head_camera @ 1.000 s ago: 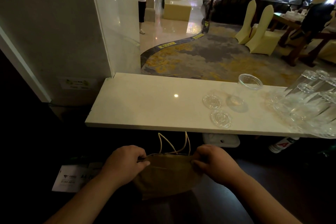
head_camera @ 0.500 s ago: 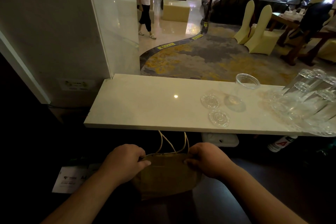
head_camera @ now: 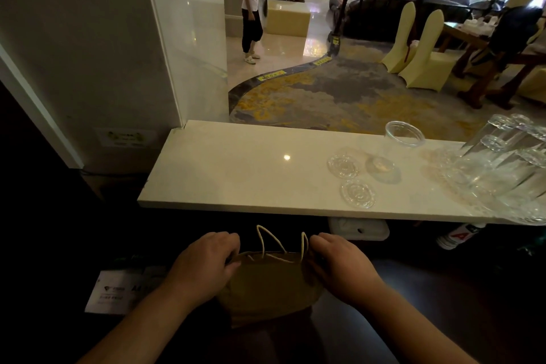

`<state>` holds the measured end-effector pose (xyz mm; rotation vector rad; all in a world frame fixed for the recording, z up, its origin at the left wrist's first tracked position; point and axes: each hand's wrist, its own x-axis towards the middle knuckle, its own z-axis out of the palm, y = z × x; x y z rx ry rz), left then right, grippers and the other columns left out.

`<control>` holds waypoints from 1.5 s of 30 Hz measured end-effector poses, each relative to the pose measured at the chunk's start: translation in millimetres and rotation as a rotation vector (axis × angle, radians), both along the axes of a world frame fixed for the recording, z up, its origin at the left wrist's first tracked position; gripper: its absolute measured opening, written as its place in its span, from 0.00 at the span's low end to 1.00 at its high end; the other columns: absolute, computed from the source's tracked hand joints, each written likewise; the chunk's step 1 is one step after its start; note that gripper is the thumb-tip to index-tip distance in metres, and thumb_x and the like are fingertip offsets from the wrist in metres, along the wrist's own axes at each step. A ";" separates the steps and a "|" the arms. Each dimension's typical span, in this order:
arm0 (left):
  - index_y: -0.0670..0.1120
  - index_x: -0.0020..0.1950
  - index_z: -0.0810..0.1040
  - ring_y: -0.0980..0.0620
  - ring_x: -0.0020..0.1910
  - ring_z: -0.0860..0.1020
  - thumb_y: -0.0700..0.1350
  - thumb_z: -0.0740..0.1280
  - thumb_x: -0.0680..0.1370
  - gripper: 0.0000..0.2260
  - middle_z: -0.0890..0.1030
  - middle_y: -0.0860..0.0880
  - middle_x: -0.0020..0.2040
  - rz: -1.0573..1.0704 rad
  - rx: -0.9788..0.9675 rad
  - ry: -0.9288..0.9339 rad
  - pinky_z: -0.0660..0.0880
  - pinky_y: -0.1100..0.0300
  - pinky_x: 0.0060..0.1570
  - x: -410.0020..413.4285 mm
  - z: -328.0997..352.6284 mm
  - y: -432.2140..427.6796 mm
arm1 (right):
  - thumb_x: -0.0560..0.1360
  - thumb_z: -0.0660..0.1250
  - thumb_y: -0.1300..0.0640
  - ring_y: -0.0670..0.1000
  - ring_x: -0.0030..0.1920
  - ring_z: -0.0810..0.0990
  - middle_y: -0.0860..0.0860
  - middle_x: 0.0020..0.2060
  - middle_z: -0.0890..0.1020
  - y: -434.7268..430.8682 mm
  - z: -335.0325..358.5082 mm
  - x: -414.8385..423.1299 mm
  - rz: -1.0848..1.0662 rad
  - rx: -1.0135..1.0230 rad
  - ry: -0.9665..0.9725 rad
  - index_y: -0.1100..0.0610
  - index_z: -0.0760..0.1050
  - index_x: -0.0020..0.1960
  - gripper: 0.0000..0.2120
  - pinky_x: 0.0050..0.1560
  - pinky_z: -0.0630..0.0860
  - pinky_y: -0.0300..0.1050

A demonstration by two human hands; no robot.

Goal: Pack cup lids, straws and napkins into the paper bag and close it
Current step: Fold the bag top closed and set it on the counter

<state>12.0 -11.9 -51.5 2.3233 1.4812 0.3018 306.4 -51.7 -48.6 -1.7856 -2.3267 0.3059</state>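
A brown paper bag [head_camera: 267, 287] with pale cord handles sits low in the dark, below the front edge of the white counter [head_camera: 236, 174]. My left hand [head_camera: 204, 263] grips the bag's top left edge and my right hand [head_camera: 339, 266] grips its top right edge. The handles stick up between my hands. Two clear cup lids [head_camera: 343, 166] [head_camera: 357, 194] lie flat on the counter to the right. What is inside the bag is hidden.
A clear plastic cup [head_camera: 396, 151] stands beside the lids. Several glasses [head_camera: 502, 168] crowd the counter's right end. A white box [head_camera: 359, 227] and a bottle [head_camera: 458, 235] lie under the counter. A white card [head_camera: 110, 292] lies at lower left. A person [head_camera: 251, 9] stands in the hall beyond.
My hands have shifted slightly on the bag's top corners, and the handles now stand up more between them. The person in the hall has walked a little to the right.
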 end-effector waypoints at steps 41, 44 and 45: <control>0.59 0.49 0.79 0.57 0.47 0.76 0.59 0.72 0.77 0.07 0.76 0.59 0.46 0.096 -0.187 0.071 0.70 0.60 0.43 -11.6 -41.7 13.8 | 0.77 0.59 0.43 0.50 0.50 0.72 0.47 0.49 0.75 8.8 -3.5 -64.5 0.274 0.011 -0.128 0.47 0.72 0.57 0.12 0.52 0.74 0.46; 0.59 0.45 0.74 0.57 0.44 0.75 0.57 0.70 0.78 0.07 0.74 0.58 0.43 0.086 -0.165 0.083 0.67 0.62 0.38 -12.6 -41.1 12.7 | 0.78 0.60 0.45 0.52 0.54 0.72 0.50 0.54 0.74 26.6 -3.9 -107.2 0.312 -0.028 -0.123 0.50 0.70 0.63 0.16 0.55 0.71 0.49; 0.59 0.46 0.76 0.56 0.45 0.77 0.56 0.68 0.79 0.05 0.75 0.58 0.43 0.084 -0.166 0.084 0.68 0.62 0.39 -13.1 -40.8 12.8 | 0.79 0.61 0.46 0.54 0.55 0.72 0.52 0.55 0.74 32.4 -6.5 -119.8 0.310 -0.052 -0.139 0.51 0.71 0.63 0.16 0.56 0.72 0.50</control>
